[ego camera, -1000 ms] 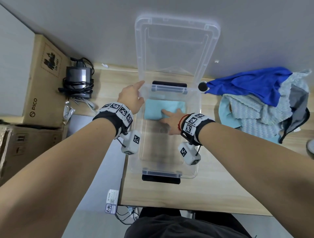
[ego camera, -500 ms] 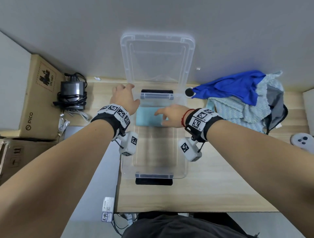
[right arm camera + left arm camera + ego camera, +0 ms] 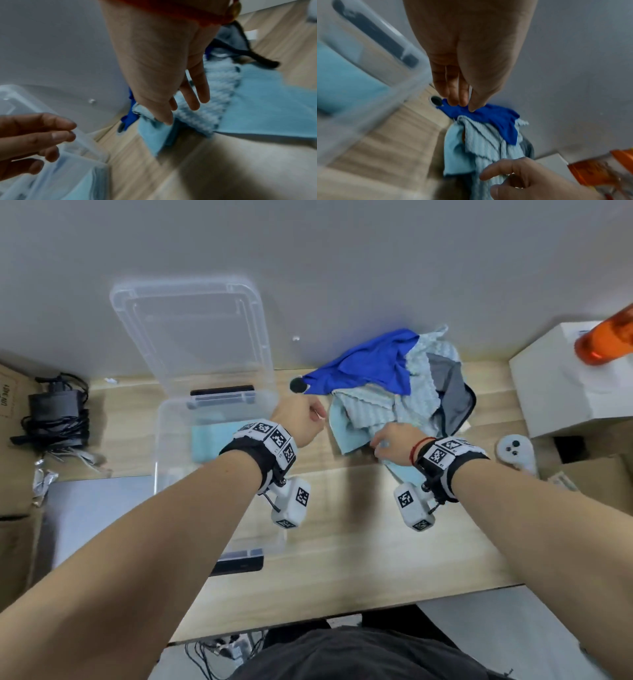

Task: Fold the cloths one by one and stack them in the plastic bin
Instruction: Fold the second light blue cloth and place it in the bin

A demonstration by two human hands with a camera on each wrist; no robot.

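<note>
Nearest you, your forearms reach out over the wooden table (image 3: 342,559); your right hand (image 3: 394,440) is down on the near edge of the cloth pile, thumb and fingers closing on the ribbed pale blue cloth (image 3: 373,409), though the wrist view is blurred and it looks like a pinch just forming rather than a firm hold; a plain light blue cloth (image 3: 267,108) lies under it, spread toward you. Your left hand (image 3: 301,422) hangs between the bin and the pile, fingers loosely curled, holding nothing, near the pile but not touching it.

To your left the plastic bin (image 3: 161,446) sits open on the table; one folded light blue cloth (image 3: 209,443) lies flat at its far end, so one piece is done and stacked.

Farther out, the royal blue cloth (image 3: 373,368) drapes over the top of the pile and a grey cloth (image 3: 448,392) bunches at its right; the lid (image 3: 191,337) leans against the wall behind the bin. By my count at least four cloths remain unfolded; the ribbed one is next to be pulled clear, folded and stacked.
</note>
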